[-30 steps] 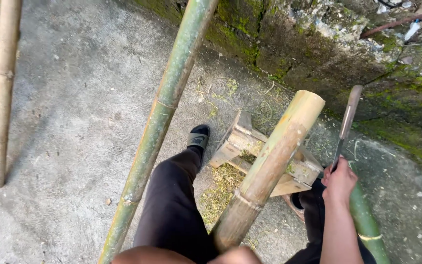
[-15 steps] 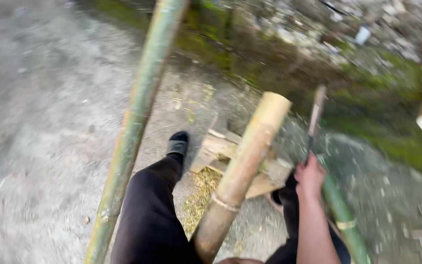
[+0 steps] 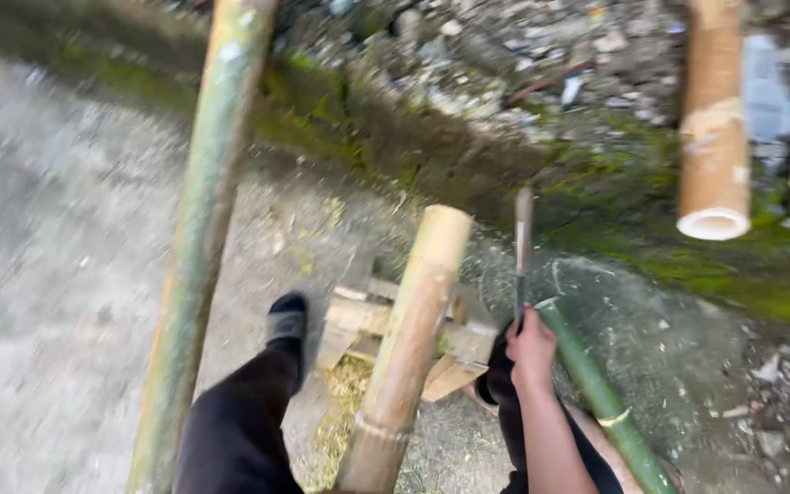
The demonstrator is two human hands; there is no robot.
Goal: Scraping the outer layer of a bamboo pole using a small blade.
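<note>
The right hand (image 3: 532, 352) is closed around the handle of a long knife (image 3: 523, 247), with the blade pointing up and away from the person, roughly vertical in the head view. The blade does not touch any bamboo; it stands between the tan bamboo pole (image 3: 409, 348) on its left and the short green bamboo piece (image 3: 596, 393) on its right. The hand sits just beside the upper cut end of the green piece. The tan pole leans diagonally, its cut top end raised and its lower part running toward the bottom edge of the view, resting across a low wooden stand (image 3: 368, 325) on the ground. The left hand is not visible, so its grip cannot be reported. A long green bamboo pole (image 3: 198, 247) runs from the top of the view to the bottom left, clear of the knife. A second tan bamboo section (image 3: 713, 119) with an open hollow end shows at the upper right, well apart from the hand. The person's left leg in dark trousers extends forward, the shoe (image 3: 287, 317) planted near the stand. Sawdust or shavings (image 3: 345, 402) lie under the stand on the concrete ground (image 3: 57, 274). A mossy stone bank (image 3: 468, 137) borders the far side. The view is motion-blurred.
</note>
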